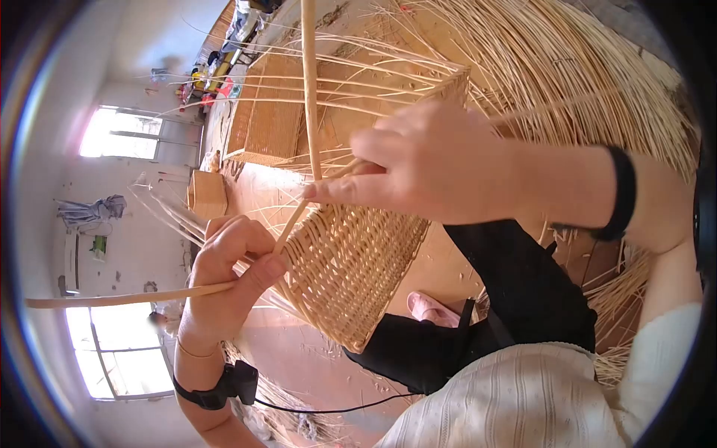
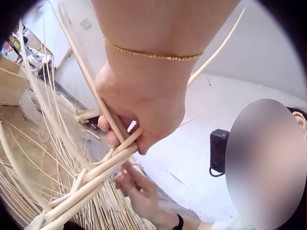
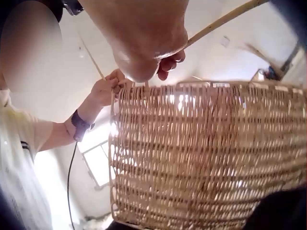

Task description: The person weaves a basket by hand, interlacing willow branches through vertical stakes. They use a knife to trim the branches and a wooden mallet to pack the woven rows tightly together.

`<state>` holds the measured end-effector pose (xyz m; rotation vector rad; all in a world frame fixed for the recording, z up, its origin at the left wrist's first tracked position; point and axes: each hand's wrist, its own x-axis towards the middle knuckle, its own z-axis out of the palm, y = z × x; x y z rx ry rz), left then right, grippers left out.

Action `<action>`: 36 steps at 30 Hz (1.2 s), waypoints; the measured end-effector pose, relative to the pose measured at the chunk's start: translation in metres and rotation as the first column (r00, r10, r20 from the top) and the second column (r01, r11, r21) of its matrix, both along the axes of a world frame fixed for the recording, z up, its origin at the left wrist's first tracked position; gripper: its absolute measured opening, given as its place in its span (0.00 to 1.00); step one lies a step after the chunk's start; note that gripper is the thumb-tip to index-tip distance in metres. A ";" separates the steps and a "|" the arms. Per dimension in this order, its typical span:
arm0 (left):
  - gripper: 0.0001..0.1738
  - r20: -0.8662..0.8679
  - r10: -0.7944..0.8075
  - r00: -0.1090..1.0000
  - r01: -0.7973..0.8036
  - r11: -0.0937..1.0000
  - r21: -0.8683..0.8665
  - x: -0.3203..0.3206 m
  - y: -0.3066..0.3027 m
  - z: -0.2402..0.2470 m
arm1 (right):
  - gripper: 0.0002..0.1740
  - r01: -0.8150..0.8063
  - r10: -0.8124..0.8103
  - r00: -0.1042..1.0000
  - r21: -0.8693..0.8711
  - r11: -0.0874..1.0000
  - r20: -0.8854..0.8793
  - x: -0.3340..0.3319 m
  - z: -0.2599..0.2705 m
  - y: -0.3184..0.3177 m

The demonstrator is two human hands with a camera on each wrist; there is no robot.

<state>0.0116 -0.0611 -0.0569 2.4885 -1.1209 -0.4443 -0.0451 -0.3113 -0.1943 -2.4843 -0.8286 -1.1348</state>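
Observation:
A woven wicker basket [image 1: 358, 261] is tilted over the person's lap, and its openwork side wall fills much of the right wrist view. At one corner of its rim, the left hand [image 1: 231, 272] pinches a pale willow rod [image 1: 134, 298] between thumb and fingers; the rod's free end sticks out to the left. Farther along the same rim, the right hand [image 1: 448, 168] holds a second, thicker rod [image 1: 310, 89] at its base, one straight finger lying along the border. Thick rods [image 2: 91, 191] cross and overlap along the border in the left wrist view.
Long thin stakes [image 1: 358, 86] stick out from the basket's far side. A large heap of loose willow rods [image 1: 567, 82] lies on the floor. Behind stand a wooden box [image 1: 269, 112] and a smaller one [image 1: 207, 194]. A cable [image 1: 336, 411] runs from the left wrist camera.

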 end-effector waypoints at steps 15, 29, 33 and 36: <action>0.11 0.161 -0.118 0.980 0.084 0.975 0.205 -0.011 -0.014 0.008 | 0.07 -0.141 0.346 0.938 0.907 0.397 -0.006 0.011 -0.073 0.075; 0.10 0.076 0.131 0.989 -0.141 0.978 0.152 -0.014 0.000 -0.003 | 0.06 0.048 0.250 0.933 0.780 0.624 -0.258 0.006 -0.045 0.070; 0.09 0.111 0.156 0.981 -0.166 0.982 0.090 -0.029 0.001 -0.008 | 0.06 0.138 0.083 0.847 0.369 0.919 -0.525 -0.009 -0.002 0.063; 0.09 0.167 0.106 0.980 -0.117 0.992 0.054 -0.039 0.002 -0.011 | 0.10 0.101 0.109 0.825 0.333 0.937 -0.555 -0.009 0.011 0.051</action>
